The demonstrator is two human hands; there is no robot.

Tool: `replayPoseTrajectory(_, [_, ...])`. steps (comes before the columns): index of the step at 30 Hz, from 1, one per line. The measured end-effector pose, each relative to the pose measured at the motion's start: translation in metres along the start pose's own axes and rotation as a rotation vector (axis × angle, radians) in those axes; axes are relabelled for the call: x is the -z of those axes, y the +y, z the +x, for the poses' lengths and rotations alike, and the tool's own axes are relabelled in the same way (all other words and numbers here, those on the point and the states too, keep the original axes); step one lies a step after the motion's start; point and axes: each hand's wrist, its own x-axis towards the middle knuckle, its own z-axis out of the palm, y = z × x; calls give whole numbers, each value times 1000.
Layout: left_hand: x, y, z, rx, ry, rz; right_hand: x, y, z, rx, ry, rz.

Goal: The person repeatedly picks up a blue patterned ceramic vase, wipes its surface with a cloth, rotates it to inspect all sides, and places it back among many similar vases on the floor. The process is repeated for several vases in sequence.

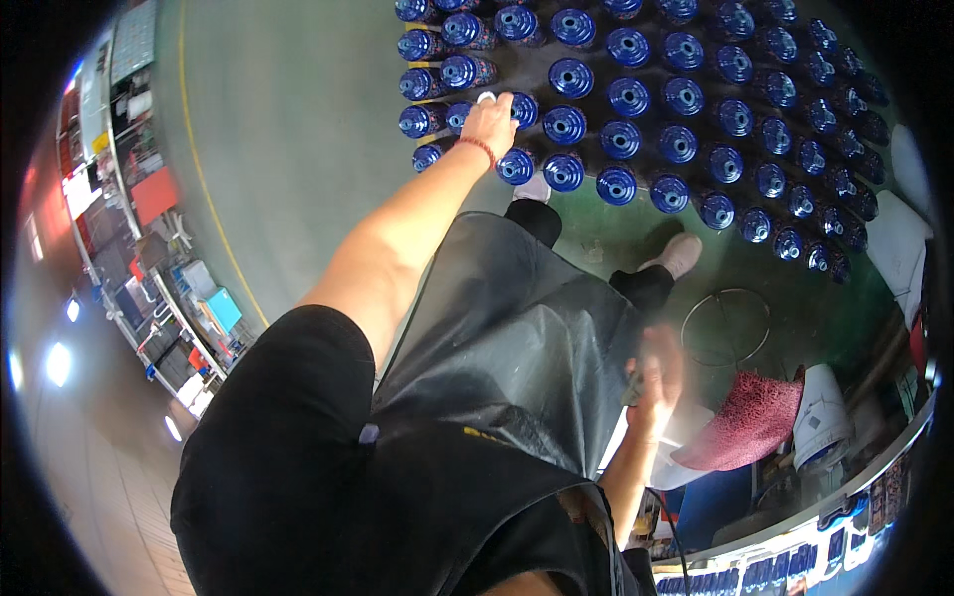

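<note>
My left hand (492, 125) reaches out over rows of glossy dark blue bottles (564, 124) with narrow round openings and patterned sides. Its fingers curl down beside one blue bottle (524, 110), and a small white thing (486, 97) shows at the fingertips; whether the hand grips it or a bottle is hidden. A reddish bracelet is on that wrist. My right hand (656, 376), blurred, is low at the right beside the black apron (514, 328). A small grey-green thing (633, 390), perhaps cloth, is held in it, away from the bottles.
Bottles stand upright in many rows beyond my shoes (677, 255). A thin metal ring (726, 328) is on the green floor at the right, near a red patterned cloth (753, 425) and a white bucket (821, 417). Racks with mixed goods (156, 246) line the far left.
</note>
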Motion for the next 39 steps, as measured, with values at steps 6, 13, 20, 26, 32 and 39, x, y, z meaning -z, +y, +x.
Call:
replayPoseTrajectory(6, [-54, -29, 37, -41, -137, 21, -47, 14, 12, -74, -24, -170])
replayPoseTrajectory(13, [-62, -44, 38, -195, 15, -26, -52, 17, 51, 6, -51, -307])
replayPoseTrajectory(20, [43, -53, -25, -360, 230, -168, -86, 6, 102, 109, -231, -523])
replayPoseTrajectory(26, [182, -47, -128, -258, 179, -622, -162, -3, 131, 63, -279, -179])
replayPoseTrajectory(32, [226, -32, -172, -277, 128, -947, -162, -44, 86, 230, -450, -284])
replayPoseTrajectory(39, [241, -23, -190, -337, 119, -885, -155, -68, 46, 345, -349, -279])
